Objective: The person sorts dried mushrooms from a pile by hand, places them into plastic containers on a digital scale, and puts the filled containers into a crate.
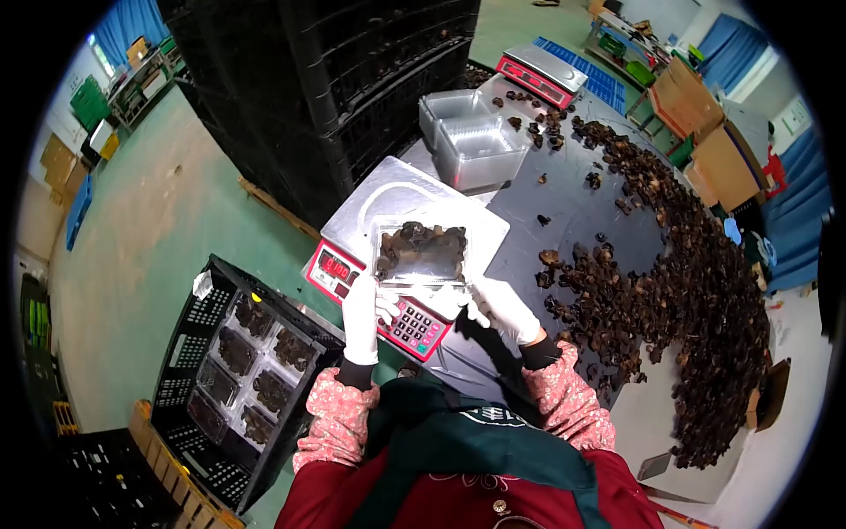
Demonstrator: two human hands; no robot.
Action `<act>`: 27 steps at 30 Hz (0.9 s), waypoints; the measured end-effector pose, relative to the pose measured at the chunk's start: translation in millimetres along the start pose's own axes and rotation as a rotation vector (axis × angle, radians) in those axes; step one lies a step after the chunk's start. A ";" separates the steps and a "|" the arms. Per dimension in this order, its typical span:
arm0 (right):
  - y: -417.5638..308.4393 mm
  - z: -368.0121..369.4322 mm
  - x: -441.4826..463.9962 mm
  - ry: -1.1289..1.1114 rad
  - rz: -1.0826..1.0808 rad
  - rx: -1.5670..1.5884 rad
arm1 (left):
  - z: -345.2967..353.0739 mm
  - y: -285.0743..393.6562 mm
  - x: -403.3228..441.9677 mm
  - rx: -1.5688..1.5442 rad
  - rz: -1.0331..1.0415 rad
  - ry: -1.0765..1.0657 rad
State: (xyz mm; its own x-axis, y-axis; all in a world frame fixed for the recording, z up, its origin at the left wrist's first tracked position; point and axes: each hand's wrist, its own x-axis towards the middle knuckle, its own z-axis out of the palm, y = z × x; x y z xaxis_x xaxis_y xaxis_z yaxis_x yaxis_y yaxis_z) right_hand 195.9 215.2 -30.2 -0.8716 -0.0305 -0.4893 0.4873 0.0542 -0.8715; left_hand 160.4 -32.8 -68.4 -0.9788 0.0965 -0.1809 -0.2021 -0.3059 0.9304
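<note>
A clear plastic box sits over the metal plate of a red electronic scale. Dark, wrinkled pieces that look like wood ear mushrooms lie inside it. My left hand, in a white glove, is at the box's near left corner with its fingers curled in. At the near right corner, my right hand, gloved as well, closes its fingers on the edge. Glare on the gloves and plastic partly hides the exact contact.
Stacked clear boxes stand behind the scale. Loose dark pieces cover the table's right side. A second red scale is at the back. Tall black crates rise at far left. On the lower left, a black crate holds several filled boxes.
</note>
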 end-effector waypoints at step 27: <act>98.1 -123.6 -114.1 0.367 -0.070 0.170 | -95.7 -17.2 -164.0 0.135 -0.179 0.357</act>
State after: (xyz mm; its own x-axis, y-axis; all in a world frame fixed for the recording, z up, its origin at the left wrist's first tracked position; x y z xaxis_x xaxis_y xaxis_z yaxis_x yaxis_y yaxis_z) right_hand 336.5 347.4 -55.9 -0.8488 0.3319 -0.4116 0.4016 -0.1017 -0.9102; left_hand 321.2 -134.0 -85.2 -0.8837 -0.2047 -0.4209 -0.3874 -0.1849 0.9032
